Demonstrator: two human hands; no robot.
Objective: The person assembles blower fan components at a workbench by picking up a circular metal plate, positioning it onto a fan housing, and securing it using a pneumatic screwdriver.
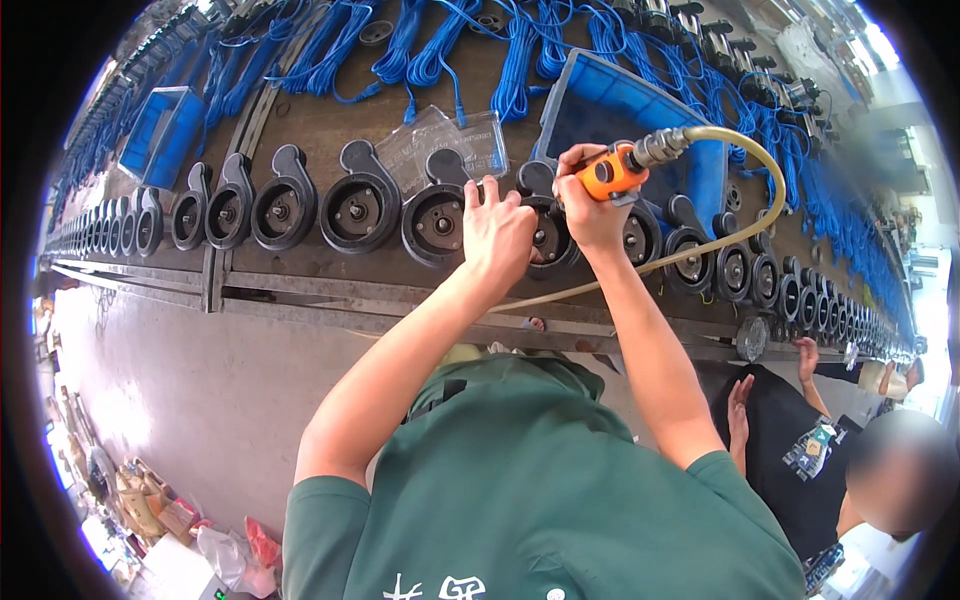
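Observation:
My right hand (594,208) is wrapped round an orange air-powered driver (612,174) with a metal hose coupling. The tool is above a black snail-shaped blower housing (556,250), whose middle is partly hidden by my hands; its bit is not visible. My left hand (497,232) lies between this housing and the neighbouring blower housing (432,236), fingers stretched out and slightly apart, thumb side near the first one. I see nothing held in it. From the coupling, a yellowish air hose (775,165) loops right and runs back under my right forearm.
The housings stand in a long row along the bench (300,272) edge. Behind them are clear plastic sheets (425,150), a large blue bin (575,110), a smaller blue bin (160,135) and bundled blue cables (520,60). Another person (790,450) in black stands at right.

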